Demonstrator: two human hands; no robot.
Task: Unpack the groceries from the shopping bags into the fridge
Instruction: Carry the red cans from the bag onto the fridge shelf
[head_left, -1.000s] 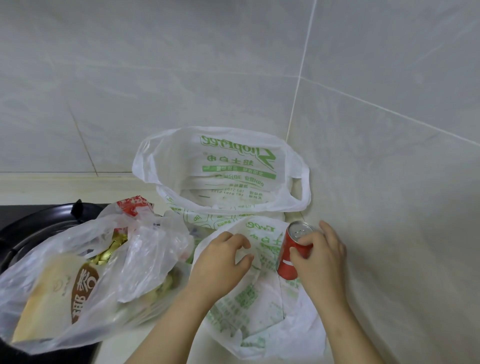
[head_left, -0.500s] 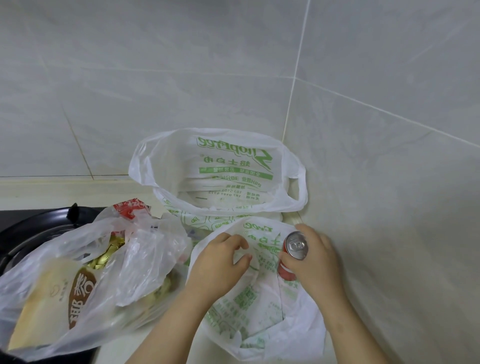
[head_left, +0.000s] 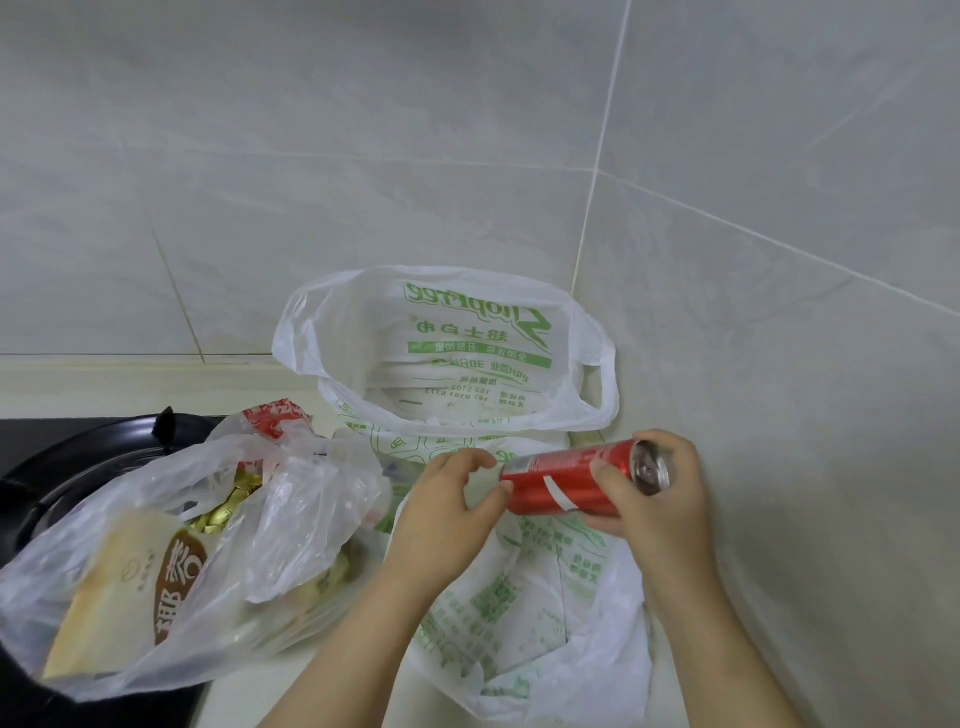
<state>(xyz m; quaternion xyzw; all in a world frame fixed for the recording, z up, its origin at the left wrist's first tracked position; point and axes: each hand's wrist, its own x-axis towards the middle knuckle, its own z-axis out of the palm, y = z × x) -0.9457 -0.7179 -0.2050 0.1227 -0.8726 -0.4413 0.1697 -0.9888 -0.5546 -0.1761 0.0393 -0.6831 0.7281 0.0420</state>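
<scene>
- Can (head_left: 571, 480): red, slim, white lettering. Held in the air, lying level just in front of the upright white bag (head_left: 337, 332) and a little below its rim. The pull-tab end points right.
- Grip, right hand (head_left: 660, 499): front-right of the upright white bag. My fingers are curled round the can near its tab end, close together, with the thumb laid across the near side.
- Grip, left hand (head_left: 447, 514): in front of the upright white bag, about on its midline. My fingers are curled in and the thumb tip is against the can's bottom end. Cannot tell whether anything is pinched between thumb and forefinger.
- Upright white bag: green print, mouth wide open, handles flopped outward. It stands in the corner of the tiled wall (head_left: 363, 156). Contents not readable from this angle.
- Slumped white bag (head_left: 519, 613): same green print, directly in front of the upright white bag and touching its base. Its mouth is open and it lies under both my hands.
- Clear bag (head_left: 291, 519): front-left of the upright white bag, just beside it, crumpled and open.
- Inside the clear bag: a bread packet (head_left: 119, 587) with a brown label and some gold-wrapped sweets (head_left: 228, 506). A red packet (head_left: 275, 418) pokes out at the end nearest the upright white bag.
- Black cooktop (head_left: 67, 467): left of the upright white bag, beyond the clear bag and partly covered by it.
- Pale counter (head_left: 104, 384): a strip runs left from the upright white bag along the foot of the wall.
</scene>
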